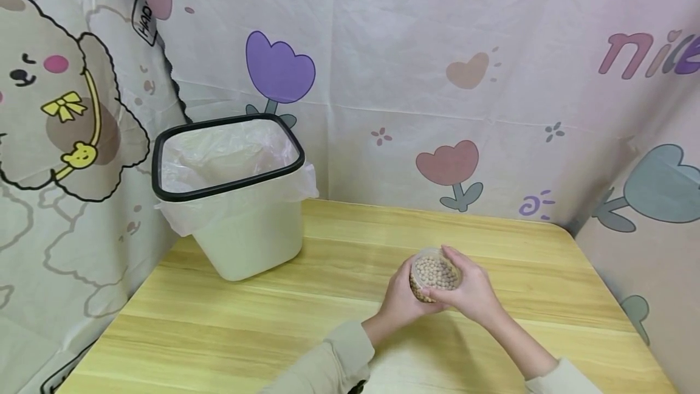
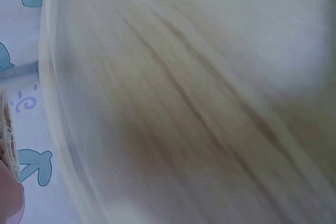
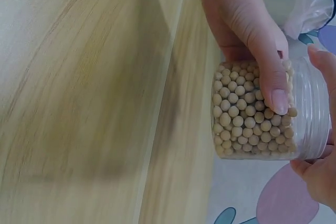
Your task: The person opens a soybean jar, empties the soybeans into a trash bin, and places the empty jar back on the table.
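Observation:
A clear round jar (image 1: pixel 435 273) full of small beige balls is held in the air over the table, its top tilted toward the head camera. My left hand (image 1: pixel 401 300) grips the jar's body from the left, and its thumb (image 3: pixel 276 95) lies along the side in the right wrist view. My right hand (image 1: pixel 474 289) holds the ribbed clear rim end, thumb and fingers on opposite sides. Whether a clear lid sits on that end, I cannot tell. Only a sliver of the jar (image 2: pixel 6 135) shows at the left wrist view's edge.
A cream trash bin (image 1: pixel 257 230) with a black rim and a pale plastic liner stands at the table's left back. The wooden table (image 1: pixel 229 333) meets a patterned cloth (image 1: pixel 372 47) behind and at both sides.

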A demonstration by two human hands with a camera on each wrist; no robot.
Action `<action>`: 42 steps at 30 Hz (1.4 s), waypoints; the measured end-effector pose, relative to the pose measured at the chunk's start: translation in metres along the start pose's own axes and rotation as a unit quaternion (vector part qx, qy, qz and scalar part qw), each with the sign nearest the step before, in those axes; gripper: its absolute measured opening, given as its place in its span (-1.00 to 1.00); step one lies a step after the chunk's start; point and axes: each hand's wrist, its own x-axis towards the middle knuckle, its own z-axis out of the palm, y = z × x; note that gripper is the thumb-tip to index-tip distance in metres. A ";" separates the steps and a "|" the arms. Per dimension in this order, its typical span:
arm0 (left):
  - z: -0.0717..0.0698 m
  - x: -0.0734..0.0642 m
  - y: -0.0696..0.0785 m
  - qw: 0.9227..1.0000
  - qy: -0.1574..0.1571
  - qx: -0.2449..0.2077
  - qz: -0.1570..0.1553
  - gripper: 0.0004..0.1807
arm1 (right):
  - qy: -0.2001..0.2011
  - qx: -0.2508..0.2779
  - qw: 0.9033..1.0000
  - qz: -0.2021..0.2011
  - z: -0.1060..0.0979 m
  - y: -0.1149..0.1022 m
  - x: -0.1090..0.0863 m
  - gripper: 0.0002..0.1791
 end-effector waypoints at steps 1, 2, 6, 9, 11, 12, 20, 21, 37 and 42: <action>-0.001 -0.001 0.001 1.000 0.002 0.001 0.000 0.03 | 0.001 0.001 1.000 -0.002 0.000 -0.001 0.000 0.01; -0.001 -0.002 0.001 1.000 0.005 0.004 -0.001 0.03 | 0.002 0.003 1.000 -0.004 0.001 -0.001 -0.001 0.01; -0.005 -0.004 0.004 1.000 0.014 0.008 0.004 0.02 | 0.005 0.016 1.000 -0.008 0.001 -0.004 -0.001 0.00; -0.009 -0.006 0.008 1.000 0.018 0.016 0.007 0.01 | 0.009 0.028 0.999 -0.014 0.002 -0.007 -0.003 -0.03; -0.012 -0.007 0.010 1.000 0.020 0.019 0.006 0.01 | 0.012 0.035 0.999 -0.016 0.002 -0.007 -0.004 -0.05; -0.013 -0.007 0.011 1.000 0.019 0.018 0.007 0.01 | 0.014 0.038 0.999 -0.017 0.003 -0.008 -0.004 -0.06; -0.023 -0.010 0.013 0.999 0.024 0.034 0.029 0.00 | 0.020 0.054 0.998 -0.037 0.006 -0.011 -0.005 -0.06; -0.024 -0.010 0.013 0.999 0.026 0.035 0.032 0.00 | 0.020 0.053 0.998 -0.039 0.006 -0.012 -0.005 -0.06; -0.035 -0.011 0.012 0.997 0.030 0.024 0.064 -0.03 | 0.018 0.066 0.996 -0.061 0.009 -0.019 -0.003 -0.11; -0.039 -0.012 0.012 0.996 0.038 0.023 0.072 -0.03 | 0.017 0.076 0.995 -0.063 0.009 -0.023 -0.004 -0.11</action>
